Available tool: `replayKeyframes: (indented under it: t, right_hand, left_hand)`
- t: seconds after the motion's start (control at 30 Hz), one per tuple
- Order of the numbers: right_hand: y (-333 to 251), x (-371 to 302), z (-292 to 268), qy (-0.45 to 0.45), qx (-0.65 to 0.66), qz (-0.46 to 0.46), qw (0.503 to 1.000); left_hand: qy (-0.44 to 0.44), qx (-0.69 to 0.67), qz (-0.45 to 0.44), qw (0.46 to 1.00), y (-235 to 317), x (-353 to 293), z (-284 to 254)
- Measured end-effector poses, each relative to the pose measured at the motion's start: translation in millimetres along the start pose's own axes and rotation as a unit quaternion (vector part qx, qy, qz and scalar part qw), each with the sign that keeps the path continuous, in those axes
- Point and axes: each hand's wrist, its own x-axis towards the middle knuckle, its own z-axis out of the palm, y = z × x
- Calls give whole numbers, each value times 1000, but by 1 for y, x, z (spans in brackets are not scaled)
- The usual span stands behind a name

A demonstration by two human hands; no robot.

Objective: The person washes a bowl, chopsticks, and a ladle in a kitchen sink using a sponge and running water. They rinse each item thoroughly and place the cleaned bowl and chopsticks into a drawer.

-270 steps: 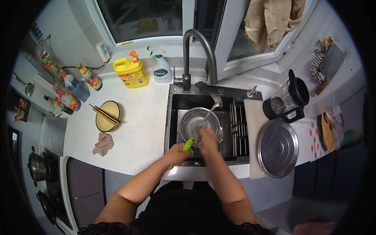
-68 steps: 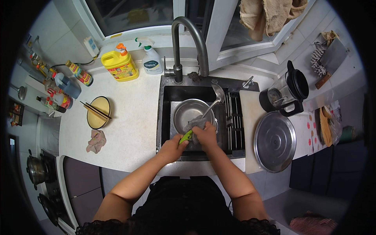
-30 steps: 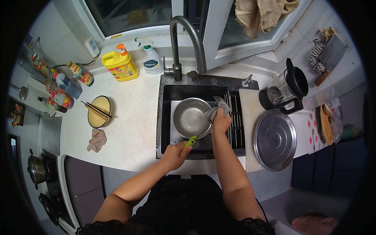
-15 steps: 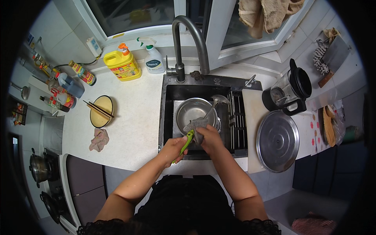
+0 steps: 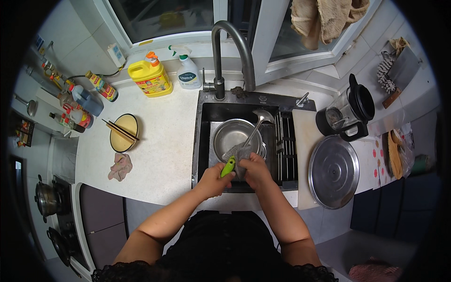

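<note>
Over the front of the black sink point(image 5: 205, 141), my left hand point(image 5: 212, 173) grips the green handle of a small utensil point(image 5: 228, 166). My right hand point(image 5: 253, 168) presses a grey scrubbing cloth point(image 5: 236, 154) against that utensil; the utensil's working end is hidden under the cloth. Just behind my hands a steel bowl point(image 5: 233, 137) sits in the sink, with a steel ladle point(image 5: 258, 123) leaning across its right rim.
A curved tap point(image 5: 231, 49) rises behind the sink. On the counter at left stand a yellow detergent jug point(image 5: 148, 78), a white spray bottle point(image 5: 189, 73), and a yellow bowl with chopsticks point(image 5: 121, 133); a pink rag point(image 5: 120, 166) lies nearby. To the right lie a steel lid point(image 5: 334, 172) and a blender jug point(image 5: 347, 109).
My right hand reached up to the ladle at the bowl's right rim a second ago, then came back down to the green-handled utensil with the cloth. My left hand stayed on the handle.
</note>
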Motion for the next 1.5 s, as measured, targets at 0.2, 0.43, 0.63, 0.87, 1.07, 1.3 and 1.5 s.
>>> replayKeyframes:
  t: [0.2, 0.43, 0.63, 0.87, 1.07, 1.3, 1.5]
  right_hand:
    - [10, 12, -2, 6, -4, -76, 997]
    - [-3, 27, 5, 98, 26, -111, 989]
    - [-10, 4, 24, 38, -27, -4, 999]
    - [-7, 11, 21, 16, 13, -39, 999]
    - [-12, 20, 23, 93, 31, -24, 995]
    - [-13, 16, 3, -27, 28, -11, 999]
    - [-23, 10, -8, -46, 155, -27, 987]
  left_hand:
    - [94, 233, 265, 931, -17, 9, -8]
    - [-138, -229, -61, 962, 17, -2, -19]
    - [-77, -297, -110, 945, 27, -2, -24]
    - [-109, -323, -120, 932, 30, 6, -29]
    - [-191, -483, -188, 834, 27, 12, -28]
    - [-36, -218, -74, 973, 15, 4, -19]
    - [-23, -146, 53, 988, 2, -3, -24]
